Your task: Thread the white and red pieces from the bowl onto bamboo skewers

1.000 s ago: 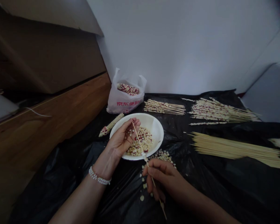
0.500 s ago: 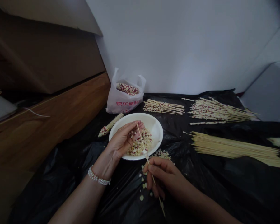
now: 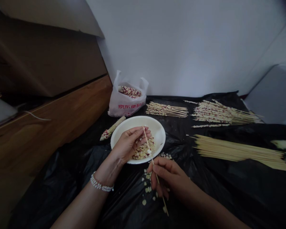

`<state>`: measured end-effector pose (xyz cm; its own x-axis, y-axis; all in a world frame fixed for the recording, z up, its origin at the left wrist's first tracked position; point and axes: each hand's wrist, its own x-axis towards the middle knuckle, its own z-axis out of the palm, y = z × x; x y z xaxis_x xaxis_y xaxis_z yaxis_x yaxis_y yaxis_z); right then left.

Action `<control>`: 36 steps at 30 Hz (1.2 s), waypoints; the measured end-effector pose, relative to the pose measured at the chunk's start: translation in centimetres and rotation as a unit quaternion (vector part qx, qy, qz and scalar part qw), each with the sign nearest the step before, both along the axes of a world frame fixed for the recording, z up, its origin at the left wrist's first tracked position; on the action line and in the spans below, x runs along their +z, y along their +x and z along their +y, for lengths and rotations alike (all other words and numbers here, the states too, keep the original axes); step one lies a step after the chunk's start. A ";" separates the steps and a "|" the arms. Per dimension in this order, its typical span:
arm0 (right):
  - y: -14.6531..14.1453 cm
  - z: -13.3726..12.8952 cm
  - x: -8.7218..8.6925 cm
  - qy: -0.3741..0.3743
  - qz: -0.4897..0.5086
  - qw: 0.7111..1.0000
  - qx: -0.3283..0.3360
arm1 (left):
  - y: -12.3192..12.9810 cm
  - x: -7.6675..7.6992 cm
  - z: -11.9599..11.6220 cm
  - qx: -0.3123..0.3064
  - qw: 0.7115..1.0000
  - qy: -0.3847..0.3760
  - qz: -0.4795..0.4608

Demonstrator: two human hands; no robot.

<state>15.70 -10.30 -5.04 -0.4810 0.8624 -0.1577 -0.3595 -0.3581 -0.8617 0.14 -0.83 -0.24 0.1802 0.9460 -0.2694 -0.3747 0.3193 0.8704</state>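
while the right hand [image 3: 165,175] pinched the thin stick [image 3: 146,137] between thumb and fingers, just below a small pale cluster of threaded kernels [image 3: 149,152], the left hand [image 3: 132,141] met the upper tip above the bowl [image 3: 161,135]. the left thumb and forefinger came close together there, but whether they nipped a kernel or only steadied the wood, i could not tell; the other fingers curled loosely. the stick slanted, its top over the bowl and its lower end jutting past the right hand, over the black sheet [image 3: 69,181].

to my mind the right pinch was best made firm and in line with the shaft, so a push at the tip would not bow such slender wood. the left fingertips seemed better placed to the sides of the point than square over it, since a sharp end could slip through and prick. working above the loose kernels [image 3: 140,153] looked wise, as a dropped one would probably land among them.

as for edges, the stick crossed the bowl's near rim, and a low dip could have knocked it. scattered kernels [image 3: 148,190] lay beside the right hand. at the far left, the corn cob [image 3: 113,128] and plastic bag [image 3: 127,106] crowded the bowl; rightward, the bundle of bare sticks [image 3: 238,151] lay well apart, with sheet between, giving the right elbow more room.
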 end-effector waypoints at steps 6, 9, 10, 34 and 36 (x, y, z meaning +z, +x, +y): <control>-0.6 -0.5 0.0 -0.008 -0.003 1.000 0.020 | -0.1 -0.2 0.6 0.099 0.995 0.018 -0.026; -0.7 -0.6 -0.1 -0.016 0.002 1.000 0.027 | -0.1 -0.1 0.8 0.140 0.989 0.024 -0.035; -0.7 -0.6 -0.2 -0.021 0.007 0.999 0.031 | -0.1 -0.1 0.8 0.148 0.988 0.026 -0.036; -0.7 -1.0 0.0 -0.088 0.160 0.979 0.086 | -0.1 -0.4 0.7 0.172 0.982 0.068 -0.023; -0.7 -1.0 0.0 -0.090 0.160 0.980 0.083 | -0.1 -0.4 0.7 0.171 0.982 0.074 -0.019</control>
